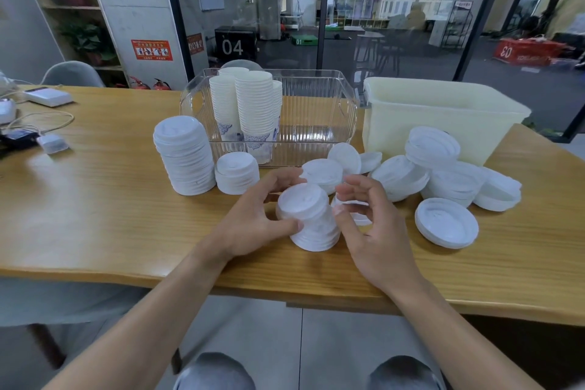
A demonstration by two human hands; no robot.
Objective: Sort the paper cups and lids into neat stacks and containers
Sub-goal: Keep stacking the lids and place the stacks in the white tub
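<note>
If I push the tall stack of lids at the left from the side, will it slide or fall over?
The tall lid stack would probably tip or shear rather than slide whole: it is much taller than the short stack beside it and already leans a little. The lids look thin and light, so the top ones may slip off first. The smooth wooden table offers little hold.

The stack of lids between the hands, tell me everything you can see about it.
The stack of lids is a short column of white, plastic-looking cup lids, nested dome side up, leaning slightly. Its base rests on the wooden table near the front edge. The left hand grips its left side, thumb on the front; the right hand has its fingertips at the right side.
</note>
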